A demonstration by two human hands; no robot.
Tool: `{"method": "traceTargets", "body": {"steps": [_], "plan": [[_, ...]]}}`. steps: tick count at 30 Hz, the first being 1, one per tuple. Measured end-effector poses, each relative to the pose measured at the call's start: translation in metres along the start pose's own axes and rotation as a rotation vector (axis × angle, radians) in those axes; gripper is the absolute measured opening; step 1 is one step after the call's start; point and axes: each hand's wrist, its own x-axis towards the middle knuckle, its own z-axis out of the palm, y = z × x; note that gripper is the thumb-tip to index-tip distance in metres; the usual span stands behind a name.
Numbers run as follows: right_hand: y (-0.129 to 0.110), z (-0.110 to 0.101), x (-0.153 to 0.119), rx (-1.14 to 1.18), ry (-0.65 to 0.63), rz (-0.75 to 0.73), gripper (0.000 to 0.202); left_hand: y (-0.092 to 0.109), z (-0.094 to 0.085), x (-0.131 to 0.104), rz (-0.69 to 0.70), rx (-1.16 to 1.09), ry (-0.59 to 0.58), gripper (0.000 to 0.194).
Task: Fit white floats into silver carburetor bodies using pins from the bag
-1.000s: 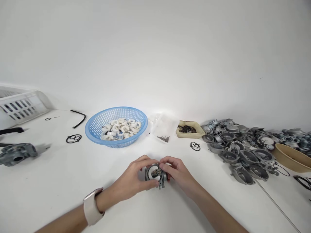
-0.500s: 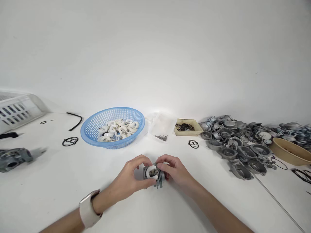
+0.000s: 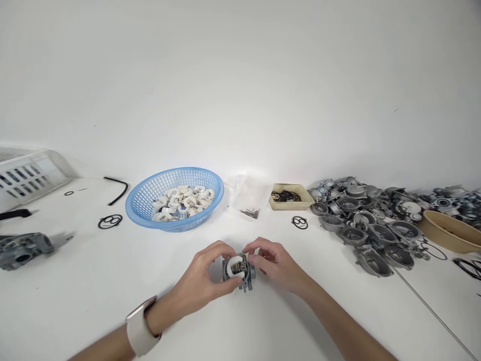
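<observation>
A small grey carburetor body sits on the white table in front of me with its open side up. In it lies a white C-shaped float, and small brass parts show at its centre. My left hand is closed round the left side, thumb at the near edge and fingers at the far edge. At the upper right rim is my right hand, its thumb and index finger nearly together by the float's hinge side. Whatever is between those fingertips is too small to make out.
Behind my hands stand a blue basket of white floats, a plastic bag with small pins, and a cream tray of black rings. Grey metal bowls pile up at right beside a tan container. Another carburetor lies left.
My right hand has shifted slightly right and up, its fingers drawn a little off the carburetor's side. The left hand keeps its hold; the view has moved slightly.
</observation>
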Motion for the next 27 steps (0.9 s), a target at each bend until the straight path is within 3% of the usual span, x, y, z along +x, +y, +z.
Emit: {"method": "traceTargets", "body": {"steps": [9,15,20,27], "plan": [[-0.0058,-0.0067,-0.0068,-0.062,-0.148,-0.037,0.035,0.0005,0.0042,-0.0044,-0.042,0.015,0.023,0.022],[-0.0034,-0.0074,-0.0060,-0.084,-0.146,-0.059,0.031,-0.0016,0.0036,-0.0044,-0.040,0.046,0.019,0.022],[-0.0003,-0.0071,-0.0056,-0.101,-0.139,-0.094,0.027,-0.0023,0.0006,-0.0028,-0.022,0.202,-0.015,0.048],[-0.0007,-0.0073,-0.0073,-0.117,-0.119,-0.120,0.029,-0.0055,0.0022,-0.0022,-0.012,0.238,-0.015,0.040]]}}
